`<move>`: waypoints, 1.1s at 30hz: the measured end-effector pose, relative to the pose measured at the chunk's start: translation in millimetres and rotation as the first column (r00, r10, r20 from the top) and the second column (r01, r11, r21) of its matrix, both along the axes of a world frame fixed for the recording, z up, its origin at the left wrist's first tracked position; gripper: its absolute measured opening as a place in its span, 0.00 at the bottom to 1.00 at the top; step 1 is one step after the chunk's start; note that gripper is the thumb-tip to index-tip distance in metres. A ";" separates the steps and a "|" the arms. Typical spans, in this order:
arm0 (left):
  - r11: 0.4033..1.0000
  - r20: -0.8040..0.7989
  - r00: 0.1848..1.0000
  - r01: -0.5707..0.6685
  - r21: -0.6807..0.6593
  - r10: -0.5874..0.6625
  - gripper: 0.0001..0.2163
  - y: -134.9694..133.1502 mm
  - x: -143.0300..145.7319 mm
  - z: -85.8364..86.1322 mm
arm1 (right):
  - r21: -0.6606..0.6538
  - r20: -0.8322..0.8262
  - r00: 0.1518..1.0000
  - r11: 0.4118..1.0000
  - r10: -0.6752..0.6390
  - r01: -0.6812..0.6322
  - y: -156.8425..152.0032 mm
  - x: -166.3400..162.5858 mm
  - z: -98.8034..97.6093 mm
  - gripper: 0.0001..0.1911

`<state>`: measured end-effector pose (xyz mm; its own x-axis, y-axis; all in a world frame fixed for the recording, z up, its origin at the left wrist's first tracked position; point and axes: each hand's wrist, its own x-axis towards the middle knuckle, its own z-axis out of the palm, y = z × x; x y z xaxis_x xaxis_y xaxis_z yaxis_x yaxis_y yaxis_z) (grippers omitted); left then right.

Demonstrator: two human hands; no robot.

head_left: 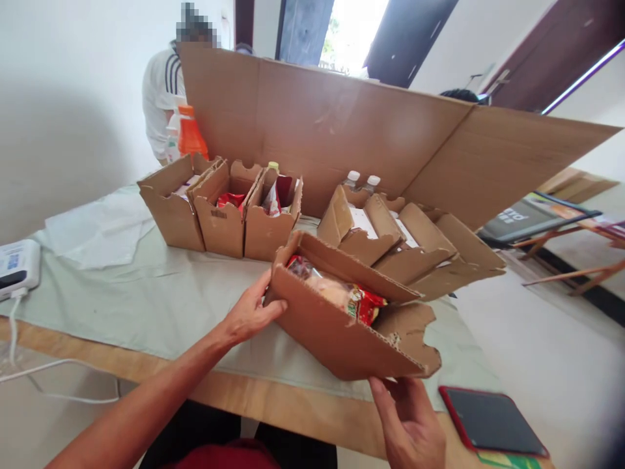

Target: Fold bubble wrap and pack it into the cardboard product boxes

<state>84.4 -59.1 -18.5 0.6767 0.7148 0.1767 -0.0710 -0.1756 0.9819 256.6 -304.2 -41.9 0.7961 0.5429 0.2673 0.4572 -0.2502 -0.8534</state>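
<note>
Near table edge [317,412], left fingers [271,312] and right fingers [385,402] grasp cardboard box [327,326]; cloth [205,299] stretches leftward.

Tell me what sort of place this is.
Probably a plain indoor room used as a makeshift workspace: there's a cloth-covered table with open cardboard boxes, a large cardboard panel standing behind them, and another person beyond it.

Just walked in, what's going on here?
The left hand grips one end of an open cardboard box, and the right hand is at its lower edge near the other end. Red and clear packaging shows inside. Beyond it, three boxes stand side by side on the left, with tilted boxes on the right.
</note>
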 end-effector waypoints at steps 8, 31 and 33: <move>0.886 -0.113 0.891 -0.410 0.216 0.440 0.22 -23.7 6.5 -35.8 | 0.022 -0.138 0.990 0.999 -0.021 0.024 3.6 45.3 -28.8 0.23; 0.961 -0.089 0.996 0.046 0.271 -0.022 0.34 -14.0 38.5 -47.6 | -0.176 -0.065 0.997 0.983 0.030 -0.041 57.2 57.7 -24.5 0.18; 0.959 -0.085 0.996 0.058 0.278 -0.036 0.36 -11.0 37.9 -47.7 | -0.216 -0.050 0.998 0.975 0.040 -0.050 58.9 59.0 -26.0 0.18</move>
<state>122.3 -70.1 -66.2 0.7278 0.6113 0.3109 -0.0109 -0.4429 0.8965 315.6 -245.3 -67.9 0.7783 0.6193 0.1036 0.4344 -0.4119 -0.8010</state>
